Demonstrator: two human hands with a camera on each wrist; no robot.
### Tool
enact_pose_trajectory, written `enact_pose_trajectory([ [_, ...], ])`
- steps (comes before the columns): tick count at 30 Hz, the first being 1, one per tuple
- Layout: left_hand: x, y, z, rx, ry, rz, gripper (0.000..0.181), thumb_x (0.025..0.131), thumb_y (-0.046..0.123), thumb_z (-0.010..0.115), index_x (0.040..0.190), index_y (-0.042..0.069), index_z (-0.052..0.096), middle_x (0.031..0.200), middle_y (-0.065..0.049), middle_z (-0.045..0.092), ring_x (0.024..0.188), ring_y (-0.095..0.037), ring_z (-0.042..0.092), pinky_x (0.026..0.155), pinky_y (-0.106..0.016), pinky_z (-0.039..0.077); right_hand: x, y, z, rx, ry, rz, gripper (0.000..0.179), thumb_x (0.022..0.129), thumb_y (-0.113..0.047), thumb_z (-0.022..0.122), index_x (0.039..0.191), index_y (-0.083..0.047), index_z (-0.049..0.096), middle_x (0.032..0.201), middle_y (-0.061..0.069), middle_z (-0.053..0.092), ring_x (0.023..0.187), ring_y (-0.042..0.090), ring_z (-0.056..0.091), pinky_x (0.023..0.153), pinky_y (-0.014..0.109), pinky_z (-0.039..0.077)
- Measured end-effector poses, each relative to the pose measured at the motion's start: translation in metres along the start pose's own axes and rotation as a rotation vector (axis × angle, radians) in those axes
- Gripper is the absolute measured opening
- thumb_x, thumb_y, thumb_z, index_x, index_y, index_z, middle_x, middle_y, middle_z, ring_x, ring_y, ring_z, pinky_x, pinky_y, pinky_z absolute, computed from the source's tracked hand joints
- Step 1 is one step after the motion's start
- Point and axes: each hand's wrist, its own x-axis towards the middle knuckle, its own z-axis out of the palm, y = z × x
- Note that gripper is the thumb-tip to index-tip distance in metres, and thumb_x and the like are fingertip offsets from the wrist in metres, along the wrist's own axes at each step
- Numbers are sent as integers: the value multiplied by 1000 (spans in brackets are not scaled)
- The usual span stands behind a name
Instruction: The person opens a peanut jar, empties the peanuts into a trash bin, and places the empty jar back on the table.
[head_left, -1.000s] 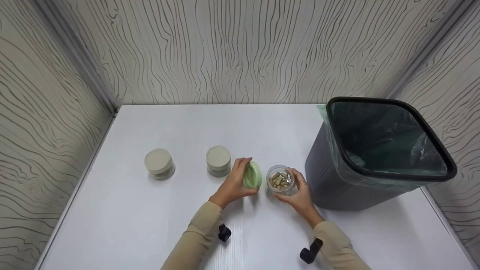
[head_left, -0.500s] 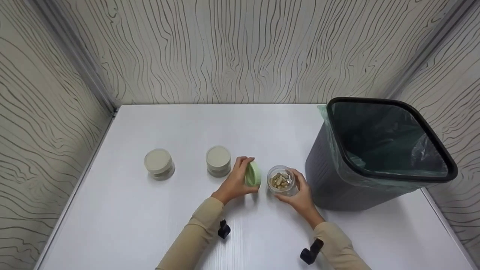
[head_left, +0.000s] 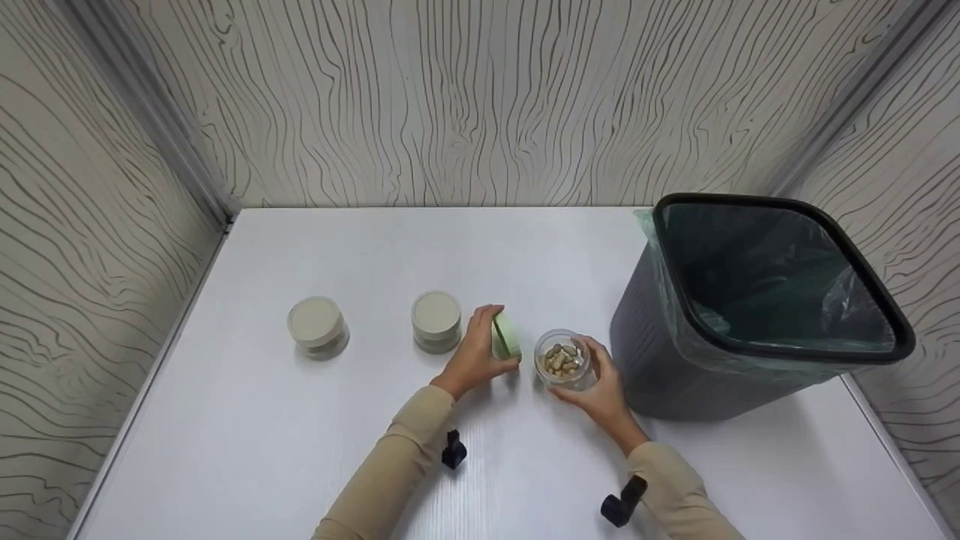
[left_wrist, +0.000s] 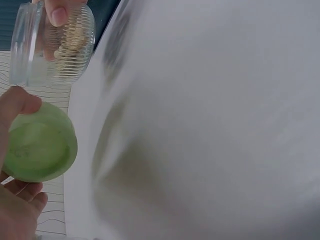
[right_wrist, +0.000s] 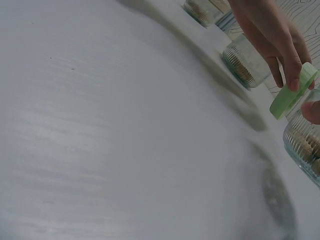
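the left hand [head_left: 474, 358] clasps the tilted green lid [head_left: 508, 337] by its edge, at ten o'clock from the clear jar [left_wrist: 37, 69] of brown pieces [head_left: 559, 362]; the right hand [head_left: 601, 388] grips that jar, the bin [head_left: 667, 379] at its three o'clock.

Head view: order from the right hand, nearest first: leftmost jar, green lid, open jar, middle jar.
1. Open jar, in the right hand.
2. Green lid, in the left hand.
3. Middle jar, farther left.
4. Leftmost jar, at far left.

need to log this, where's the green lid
In the head view, the lid is in the left hand, just left of the open jar.
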Motion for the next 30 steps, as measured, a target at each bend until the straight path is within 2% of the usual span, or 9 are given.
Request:
enact_pose_trajectory([
  [8, 5, -2, 7, -21, 13, -48, 84, 75, 16, 79, 141, -5, 31, 140, -21, 39, 137, -32, 40, 119, -40, 36, 1, 1, -1, 12, 2, 30, 86, 56, 2, 88, 130, 11, 45, 134, 29, 52, 118, -18, 39, 103, -4, 29],
  [20, 12, -7, 15, -28, 70, -122, 83, 77, 11, 77, 141, -7, 28, 142, -24, 34, 135, -35, 41, 119, -43, 36, -3, 1, -4, 21, 4, -14, 87, 57, 3, 88, 131, 11, 45, 133, 31, 52, 120, -20, 38, 104, -3, 28],
  [30, 11, -15, 18, 12, 144, -97, 84, 75, 11, 79, 139, -11, 30, 135, -25, 39, 130, -36, 45, 117, -42, 39, -3, 0, -2, 6, -1, 36, 87, 56, 0, 89, 132, 8, 46, 135, 26, 53, 120, -18, 39, 105, -2, 28],
])
